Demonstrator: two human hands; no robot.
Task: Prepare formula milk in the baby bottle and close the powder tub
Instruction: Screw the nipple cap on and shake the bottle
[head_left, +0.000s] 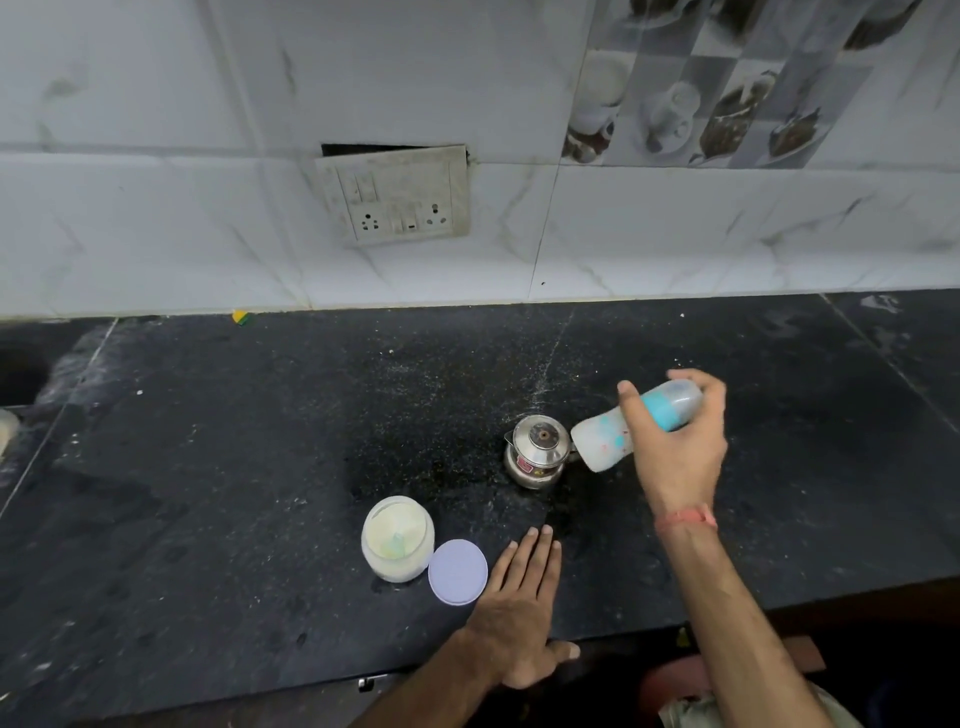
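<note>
My right hand (680, 441) grips the baby bottle (602, 441) and holds it tilted nearly sideways above the counter, its base toward the left and its blue collar and cap end under my fingers. The bottle is cloudy white inside. The powder tub (397, 540) stands open near the counter's front, with pale powder and a scoop in it. Its round lilac lid (457, 571) lies flat on the counter just right of the tub. My left hand (519, 618) rests flat on the counter beside the lid, fingers straight.
A small lidded steel pot (537, 452) stands just left of the tilted bottle. The black stone counter (234, 467) runs to a tiled wall with a switchboard (395, 195). A sink edge (15, 374) shows at far left. The counter's front edge (675, 618) is near my arms.
</note>
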